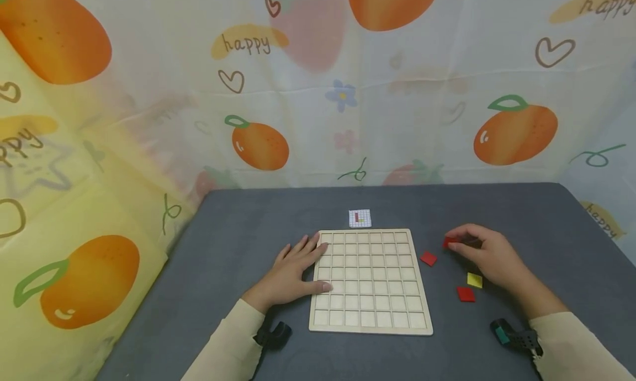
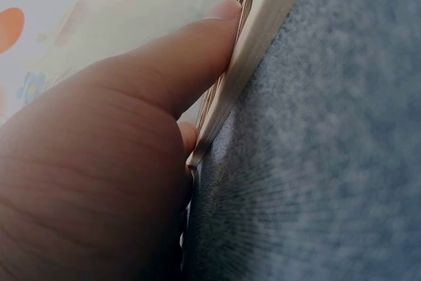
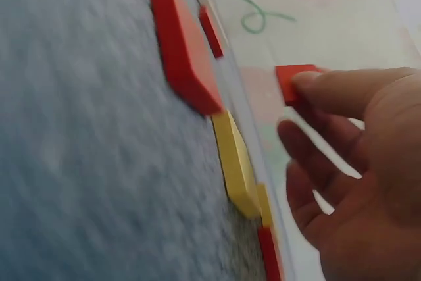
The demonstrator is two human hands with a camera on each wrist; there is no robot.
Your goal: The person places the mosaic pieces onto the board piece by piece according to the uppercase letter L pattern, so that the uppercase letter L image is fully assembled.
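The right wrist view alone reveals two yellow tiles (image 3: 236, 164)

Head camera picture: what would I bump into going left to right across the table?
Left hand, grid board, red tile beside the board, red tile pinched by the right hand, nearest red tile, yellow tile.
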